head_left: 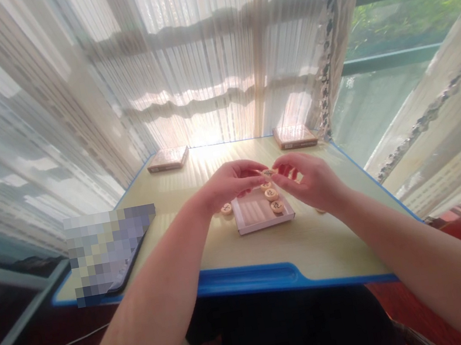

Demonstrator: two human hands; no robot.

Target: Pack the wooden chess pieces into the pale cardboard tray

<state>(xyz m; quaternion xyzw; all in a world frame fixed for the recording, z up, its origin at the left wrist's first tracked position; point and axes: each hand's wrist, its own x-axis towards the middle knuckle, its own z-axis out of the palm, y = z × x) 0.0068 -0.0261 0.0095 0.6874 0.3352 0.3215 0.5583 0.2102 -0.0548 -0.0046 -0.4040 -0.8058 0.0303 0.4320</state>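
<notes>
A round wooden Chinese chess piece [268,172] with a dark character is pinched between the fingertips of my left hand [230,184] and my right hand [309,179], above the far edge of a shallow open box [253,229]. Inside the box, along its right side, several like pieces form a column, the nearest chess piece [277,207] close to the front wall. Left of the box, below my left hand, lies another chess piece [226,209]. Under my right wrist a further piece [321,211] is mostly hidden.
Two flat boxes sit at the table's back corners, one left box [168,159] and one right box [295,136]. A dark-edged, blurred-out device [123,251] lies at the left edge. The pale table [235,252] has a blue rim; sheer curtains [211,63] hang behind it.
</notes>
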